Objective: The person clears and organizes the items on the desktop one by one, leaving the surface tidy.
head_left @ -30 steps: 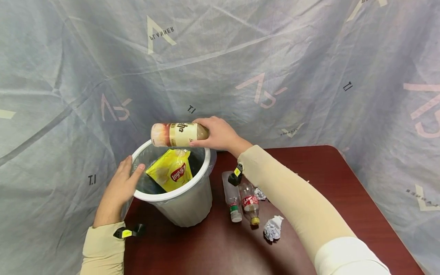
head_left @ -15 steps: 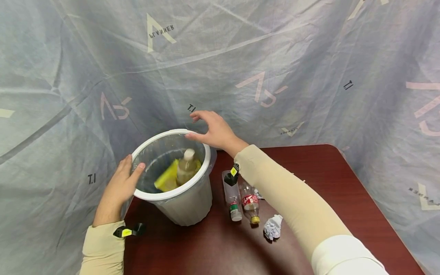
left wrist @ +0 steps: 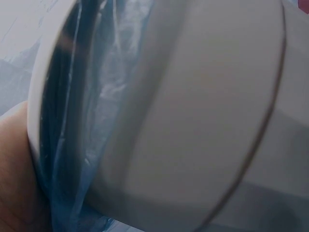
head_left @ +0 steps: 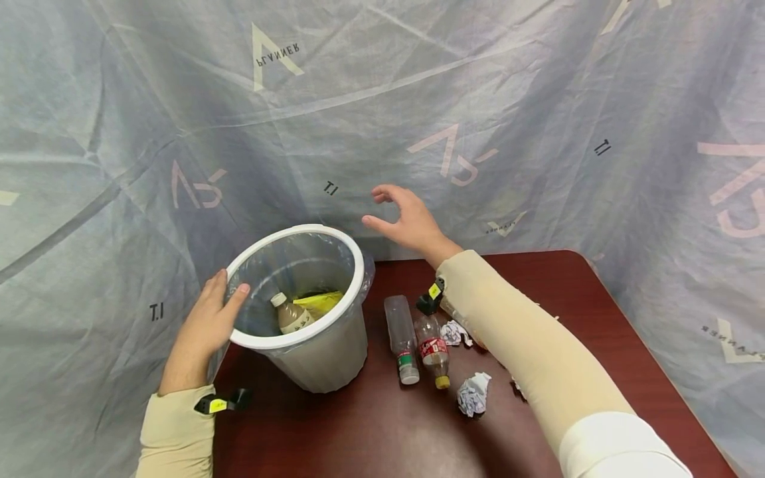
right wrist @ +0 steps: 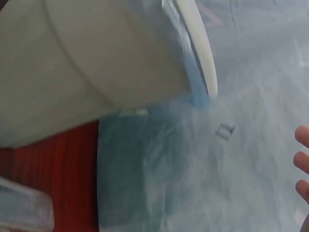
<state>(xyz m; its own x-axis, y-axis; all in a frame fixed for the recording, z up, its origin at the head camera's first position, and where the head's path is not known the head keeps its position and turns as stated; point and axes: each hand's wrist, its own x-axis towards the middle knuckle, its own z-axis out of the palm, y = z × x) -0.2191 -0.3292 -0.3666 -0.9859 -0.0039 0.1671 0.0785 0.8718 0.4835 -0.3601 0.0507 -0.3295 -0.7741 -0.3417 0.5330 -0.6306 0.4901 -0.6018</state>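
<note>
My left hand point(head_left: 206, 328) rests against the left side of the white rim point(head_left: 358, 265) of a lined trash bin point(head_left: 331, 362), its fingers fairly straight and its thumb over the rim. In the bin, a drink bottle point(head_left: 293, 315) with a white cap and brownish contents leans beside a yellow chip bag point(head_left: 319, 304), partly hidden by the front rim. To the right of the bin, my right hand point(head_left: 412, 222) hovers in the air with fingers loosely curved and nothing in them. In the right wrist view only its fingertips point(right wrist: 301, 162) show at the right edge.
On the dark red table point(head_left: 382, 438) right of the bin lie a clear plastic bottle point(head_left: 399, 335), a red-labelled bottle point(head_left: 433, 348) with a yellow cap, and crumpled paper balls point(head_left: 474, 394). My right sleeve covers more items. A grey curtain point(head_left: 335, 99) hangs behind.
My right hand let go of the drink bottle over the bin, and it dropped in beside the chip bag, which sank lower. That hand then moved right. The left hand stayed at the rim.
</note>
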